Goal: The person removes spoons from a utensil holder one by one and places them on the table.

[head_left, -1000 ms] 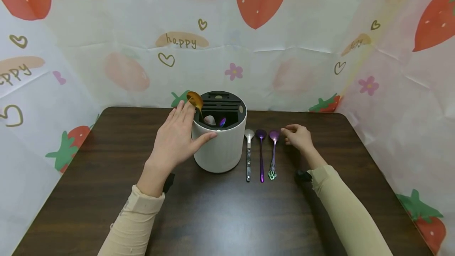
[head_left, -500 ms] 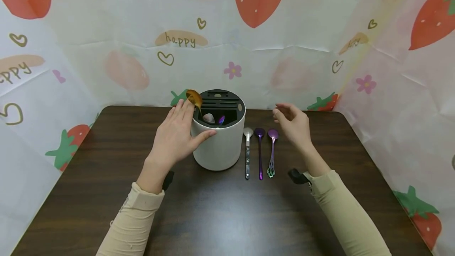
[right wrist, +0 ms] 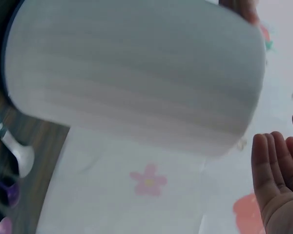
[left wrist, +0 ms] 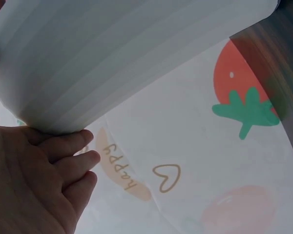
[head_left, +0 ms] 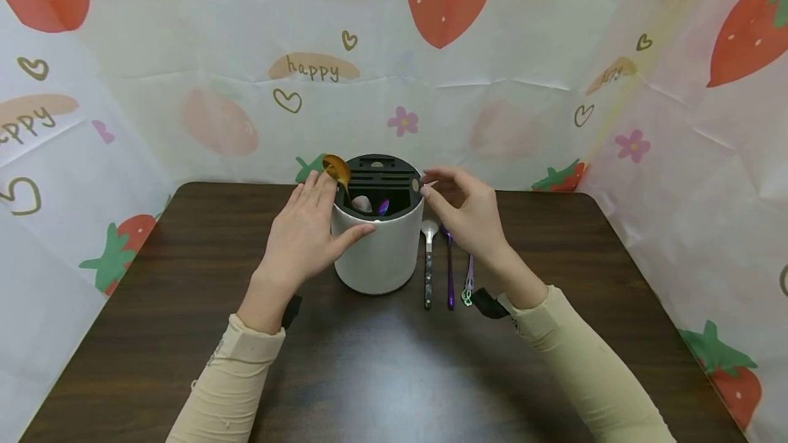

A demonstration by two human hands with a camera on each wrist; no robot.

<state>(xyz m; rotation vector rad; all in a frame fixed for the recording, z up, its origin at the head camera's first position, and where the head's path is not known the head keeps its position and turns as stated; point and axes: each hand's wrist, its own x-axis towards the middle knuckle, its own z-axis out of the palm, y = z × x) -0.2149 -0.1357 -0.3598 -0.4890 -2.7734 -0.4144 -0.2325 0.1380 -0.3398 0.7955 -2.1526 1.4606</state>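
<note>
A white cylindrical utensil holder (head_left: 377, 258) with a black slotted top (head_left: 382, 169) stands at the back of the table. My left hand (head_left: 304, 234) rests against its left side, fingers straight, thumb lying across the front just under the rim. My right hand (head_left: 466, 214) is at the right rim; in the right wrist view its fingers (right wrist: 276, 165) are straight and hold nothing, a little apart from the white wall. A gold ladle (head_left: 336, 168) leans out of the holder's left side. Inside the front compartment show a silvery spoon (head_left: 362, 204) and a purple-blue spoon head (head_left: 384, 207).
Right of the holder, three spoons lie side by side on the dark wooden table (head_left: 394, 368): one silver with a patterned handle (head_left: 428, 272), one dark purple (head_left: 451, 286), one with an ornate openwork handle (head_left: 468, 286). My right hand covers some spoon heads. Strawberry-print cloth (head_left: 234, 39) hangs behind.
My right hand has lifted from beside the rightmost spoon and moved left over the spoons to the holder's right rim. The left hand has stayed on the holder.
</note>
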